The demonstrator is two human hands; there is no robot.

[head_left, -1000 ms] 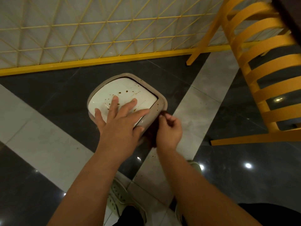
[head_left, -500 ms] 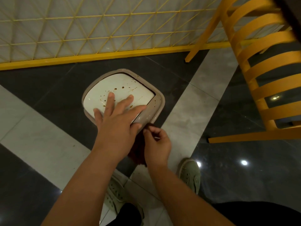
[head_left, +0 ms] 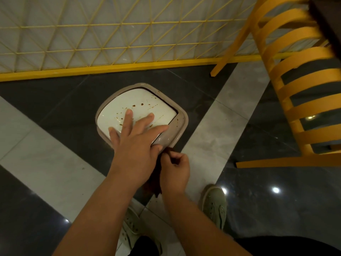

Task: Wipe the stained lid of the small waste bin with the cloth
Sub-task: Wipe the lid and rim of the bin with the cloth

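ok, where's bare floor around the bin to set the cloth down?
Free: grey floor between the small beige waste bin and yellow fence rail; pale tile strip toward the yellow slatted chair. Crowded: the near side, with left hand, right hand pinching the dark brown cloth, and shoes.

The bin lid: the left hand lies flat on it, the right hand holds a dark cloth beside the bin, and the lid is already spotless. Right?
Not spotless. The head view shows brown spots on the white lid. The rest holds: left hand flat on it, right hand holding the dark cloth beside the bin.

Bare forearms without sleeves, olive-green perforated slip-on shoes, and dark trousers.
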